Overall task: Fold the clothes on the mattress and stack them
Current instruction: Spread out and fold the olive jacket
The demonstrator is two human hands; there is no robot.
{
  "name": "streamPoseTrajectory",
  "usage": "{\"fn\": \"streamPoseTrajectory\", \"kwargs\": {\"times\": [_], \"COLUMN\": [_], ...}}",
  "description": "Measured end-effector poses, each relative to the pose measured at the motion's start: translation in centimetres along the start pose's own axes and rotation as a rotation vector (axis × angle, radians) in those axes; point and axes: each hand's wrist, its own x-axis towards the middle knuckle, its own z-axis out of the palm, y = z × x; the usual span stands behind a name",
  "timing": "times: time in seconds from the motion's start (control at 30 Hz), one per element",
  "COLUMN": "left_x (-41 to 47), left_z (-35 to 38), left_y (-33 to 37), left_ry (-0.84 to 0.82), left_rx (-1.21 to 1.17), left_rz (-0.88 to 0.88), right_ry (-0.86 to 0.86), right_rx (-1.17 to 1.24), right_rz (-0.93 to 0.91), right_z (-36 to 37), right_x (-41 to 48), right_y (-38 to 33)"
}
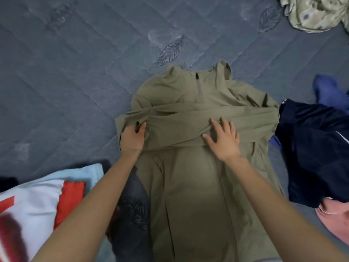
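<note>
The olive zip-neck top (188, 186) lay face up in the centre of the frame on the grey quilted mattress (75, 72), with its collar toward the top of the frame and its hem running off the bottom edge. Its folded sleeves (179, 114) were laid across the chest as one flat band.

The left hand (133, 137) was at the left end of that band, its fingers curled into the cloth and pinching a fold at the edge. The right hand (222, 139) lay flat on the band just right of the middle, fingers spread and pressing the fabric down.

Judging by this, the step in hand was the sleeve fold: the sleeves were already in, and the hands were tidying and flattening them. The body of the top was not yet folded. The next move would likely call for taking the hem or the collar end with both hands and bringing it over the band, keeping the sleeves from sliding out. The thin cloth looked slippery and creased easily at the left edge.

Other clothes lay loose around it, none plainly folded. A navy garment (311, 148) touched the top's right side, with a blue piece (326, 91) above it and a pink garment (334, 220) below. A patterned beige cloth (313, 12) sat at the upper right, and a white, red and pale-blue cloth (37, 195) at the lower left. No finished stack was in view.
</note>
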Motion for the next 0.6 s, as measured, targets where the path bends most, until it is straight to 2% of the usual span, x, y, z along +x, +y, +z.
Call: {"fn": "streamPoseTrajectory", "kwargs": {"times": [0.17, 0.33, 0.4, 0.6], "left_x": [0.6, 0.4, 0.7, 2.4], "left_z": [-0.2, -0.1, 0.3, 3.0], "left_y": [-1.0, -0.7, -0.1, 3.9], "left_ry": [0.135, 0.226, 0.271, 0.236], "left_rx": [-0.068, 0.113, 0.205, 0.301], "left_rz": [-0.035, 0.210, 0.257, 0.283], "right_ry": [0.050, 0.079, 0.136, 0.233], "right_rx": [0.016, 0.033, 0.079, 0.173], "right_rz": [-0.082, -0.119, -0.129, -0.123], "right_z": [0.5, 0.5, -0.1, -3.4], "right_x": [1.1, 2.3, 2.9, 6.3], "right_y": [-0.2, -0.6, -0.9, -2.0]}}
